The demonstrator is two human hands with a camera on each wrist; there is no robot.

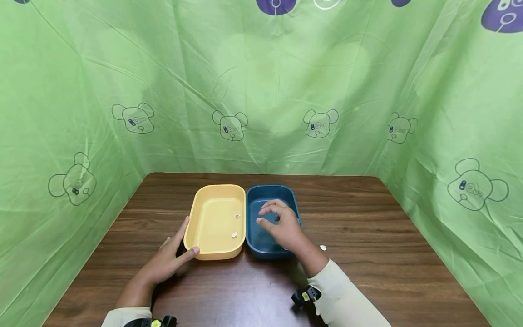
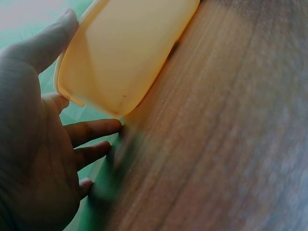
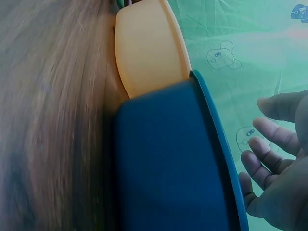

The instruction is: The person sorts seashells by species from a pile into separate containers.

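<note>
A yellow plastic container [image 1: 214, 200] and a dark blue one [image 1: 261, 243] stand side by side on the table. My left hand [image 1: 165, 261] rests against the yellow container's left side and near-left corner, thumb and forefinger extended along its rim. In the left wrist view the other fingers of the left hand [image 2: 48, 144] are spread below the rim. Above the blue container is my right hand [image 1: 282, 227], its fingers loosely curved with nothing visible between them. Inside the yellow container lie a pale flat piece [image 1: 234, 235] and a smaller whitish piece [image 1: 237, 216]. A small dark thing [image 1: 278, 218] shows beside the right hand.
Another small whitish piece [image 1: 323, 248] lies on the brown wooden table [image 1: 359, 218], to the right of the blue container. Green cloth [image 1: 269, 91] with bear-head drawings encloses the table at the back and both sides.
</note>
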